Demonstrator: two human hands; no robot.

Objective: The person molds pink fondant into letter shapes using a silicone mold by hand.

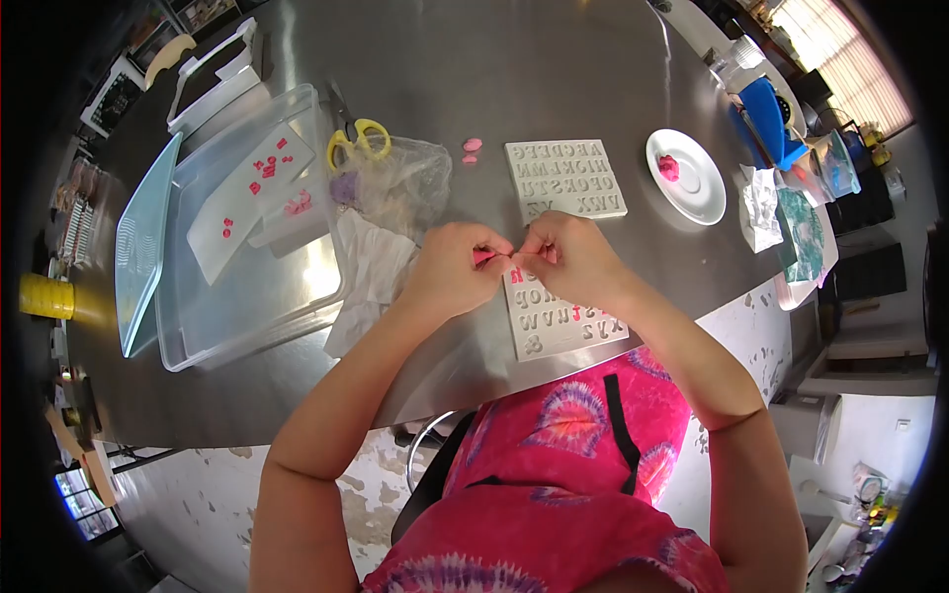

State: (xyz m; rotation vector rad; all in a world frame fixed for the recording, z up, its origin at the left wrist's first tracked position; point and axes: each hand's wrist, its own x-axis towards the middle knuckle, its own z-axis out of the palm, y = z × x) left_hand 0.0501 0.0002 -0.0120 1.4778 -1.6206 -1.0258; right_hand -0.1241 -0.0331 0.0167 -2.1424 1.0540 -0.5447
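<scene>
**Pinching pink dough over the lower letter mould**

Holding pink dough [482, 257] mid-frame, with left hand [453, 269] and right hand [578, 255] both nearly closed, fingertips almost meeting. Apparently dividing or shaping a small portion over the top of the lower letter mould [561, 344], partly filled with pink letters [576, 313]. Calling next, by the look of it, for a light touch and a piece sized to one letter hollow
</scene>
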